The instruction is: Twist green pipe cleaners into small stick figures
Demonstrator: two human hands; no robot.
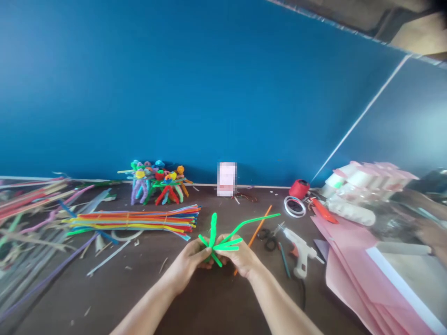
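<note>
Bright green pipe cleaners [213,229], joined at a centre and spreading out in several arms, are held between both hands above the dark table. One long thin green strand curves off to the right. My left hand [190,261] pinches the bunch near its centre from the left. From the right, my right hand [239,257] grips it just beside the centre, its fingertips partly hidden behind the green arms. An orange stick [260,226] lies on the table, passing behind my right hand.
Bundled coloured pipe cleaners [139,220] lie left, loose strands [42,223] farther left. Small pipe-cleaner figures [169,190] stand by the blue wall. On the right are scissors [268,239], a glue gun [298,249], red thread [299,188], a white ring [294,207] and pink sheets [356,279].
</note>
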